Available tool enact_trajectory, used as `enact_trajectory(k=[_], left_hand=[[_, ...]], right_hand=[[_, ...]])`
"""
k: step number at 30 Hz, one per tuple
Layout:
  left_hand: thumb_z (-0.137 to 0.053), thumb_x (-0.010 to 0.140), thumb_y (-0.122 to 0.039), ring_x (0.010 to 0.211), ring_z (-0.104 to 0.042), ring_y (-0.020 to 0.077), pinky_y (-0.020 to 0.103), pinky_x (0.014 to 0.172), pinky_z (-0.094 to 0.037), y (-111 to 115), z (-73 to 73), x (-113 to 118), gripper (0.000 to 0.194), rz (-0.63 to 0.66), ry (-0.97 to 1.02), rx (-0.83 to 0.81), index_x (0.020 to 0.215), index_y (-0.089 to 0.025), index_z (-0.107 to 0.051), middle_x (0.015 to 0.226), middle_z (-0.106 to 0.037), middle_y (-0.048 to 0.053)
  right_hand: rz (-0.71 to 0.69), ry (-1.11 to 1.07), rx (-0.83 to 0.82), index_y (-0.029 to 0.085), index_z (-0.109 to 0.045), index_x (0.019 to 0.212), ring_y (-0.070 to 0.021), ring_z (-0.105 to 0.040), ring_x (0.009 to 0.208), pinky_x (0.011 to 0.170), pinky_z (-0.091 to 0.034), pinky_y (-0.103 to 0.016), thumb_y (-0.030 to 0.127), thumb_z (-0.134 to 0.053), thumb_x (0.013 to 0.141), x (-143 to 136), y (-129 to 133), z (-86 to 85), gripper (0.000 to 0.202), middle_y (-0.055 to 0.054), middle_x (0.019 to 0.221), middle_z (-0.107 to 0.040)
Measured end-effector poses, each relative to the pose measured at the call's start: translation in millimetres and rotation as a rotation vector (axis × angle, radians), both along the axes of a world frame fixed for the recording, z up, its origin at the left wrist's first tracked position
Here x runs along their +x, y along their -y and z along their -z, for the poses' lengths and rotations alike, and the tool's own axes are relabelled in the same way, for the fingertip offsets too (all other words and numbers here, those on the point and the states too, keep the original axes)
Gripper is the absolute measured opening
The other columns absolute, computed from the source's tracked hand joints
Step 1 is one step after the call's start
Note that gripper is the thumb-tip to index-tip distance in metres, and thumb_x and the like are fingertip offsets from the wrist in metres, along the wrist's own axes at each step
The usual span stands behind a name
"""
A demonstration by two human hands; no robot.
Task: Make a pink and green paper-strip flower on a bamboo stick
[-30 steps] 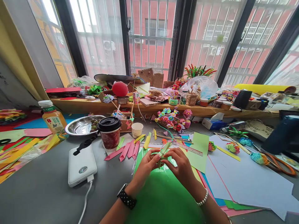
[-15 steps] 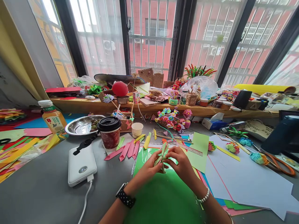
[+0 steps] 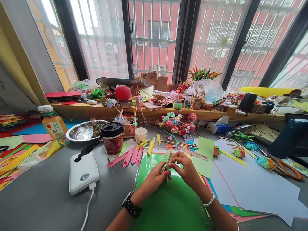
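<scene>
A light green folded paper piece (image 3: 169, 156) is held between my two hands, above a shiny green mat (image 3: 156, 202). My left hand (image 3: 157, 173) grips it from the left, thumb and fingers closed on its lower part. From the right, my right hand (image 3: 181, 165) pinches its edge between thumb and forefinger. The fingers partly hide the folds. Several pink folded paper strips (image 3: 133, 156) lie to the left of the mat, with a yellow folded strip (image 3: 151, 146) beside them. A light green paper sheet (image 3: 204, 154) lies right of my hands.
A white power bank (image 3: 83, 171) with a cable, a lidded coffee cup (image 3: 112, 141), a paper cup (image 3: 141, 135) and a steel plate (image 3: 74, 132) stand left. On the right are white sheets (image 3: 252, 183), paper flowers (image 3: 266, 162) and orange-handled scissors (image 3: 292, 171). A crowded wooden ledge (image 3: 158, 114) runs behind.
The green paper piece, spread wider before, now looks narrower and more gathered between my fingers. Both hands stay close together over the mat; the view has shifted slightly.
</scene>
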State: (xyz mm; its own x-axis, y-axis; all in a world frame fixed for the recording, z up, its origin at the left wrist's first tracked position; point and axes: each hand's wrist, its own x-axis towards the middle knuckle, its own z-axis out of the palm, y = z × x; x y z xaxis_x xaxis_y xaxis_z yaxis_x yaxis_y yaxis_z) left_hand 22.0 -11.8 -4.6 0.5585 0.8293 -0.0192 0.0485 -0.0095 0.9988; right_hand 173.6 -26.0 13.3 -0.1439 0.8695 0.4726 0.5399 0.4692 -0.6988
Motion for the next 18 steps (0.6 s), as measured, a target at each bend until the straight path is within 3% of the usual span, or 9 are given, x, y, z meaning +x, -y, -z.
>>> enact_trajectory(k=[5, 11, 18], left_hand=[[-0.056, 0.067, -0.042, 0.069, -0.057, 0.0183, 0.028, 0.054, -0.044, -1, 2.1, 1, 0.041, -0.009, 0.052, -0.079, 0.097, -0.015, -0.047, 0.073, -0.053, 0.001], [-0.052, 0.07, -0.038, 0.055, -0.051, 0.0127, 0.027, 0.05, -0.044, -1, 3.5, 3, 0.031, -0.011, -0.024, -0.052, 0.09, -0.014, -0.046, 0.062, -0.052, -0.002], [-0.052, 0.071, -0.039, 0.064, -0.058, 0.0151, 0.025, 0.05, -0.046, 1, 2.2, 4, 0.031, -0.023, 0.004, -0.083, 0.092, -0.017, -0.046, 0.067, -0.053, -0.002]], right_hand=[[0.01, -0.016, -0.001, 0.019, -0.06, 0.066, -0.0177, -0.052, 0.077, 0.071, -0.041, -0.031, 0.027, -0.056, 0.078, -3, -1, 3.8, 0.015, -0.003, 0.076, -0.053], [0.026, -0.017, 0.032, 0.019, -0.059, 0.066, -0.018, -0.051, 0.078, 0.074, -0.042, -0.032, 0.026, -0.054, 0.079, -4, -4, 10.1, 0.016, -0.003, 0.078, -0.052], [0.059, -0.061, 0.026, 0.019, -0.059, 0.066, -0.0183, -0.052, 0.079, 0.073, -0.044, -0.032, 0.029, -0.053, 0.078, -5, -3, 9.8, 0.017, -0.004, 0.079, -0.051]])
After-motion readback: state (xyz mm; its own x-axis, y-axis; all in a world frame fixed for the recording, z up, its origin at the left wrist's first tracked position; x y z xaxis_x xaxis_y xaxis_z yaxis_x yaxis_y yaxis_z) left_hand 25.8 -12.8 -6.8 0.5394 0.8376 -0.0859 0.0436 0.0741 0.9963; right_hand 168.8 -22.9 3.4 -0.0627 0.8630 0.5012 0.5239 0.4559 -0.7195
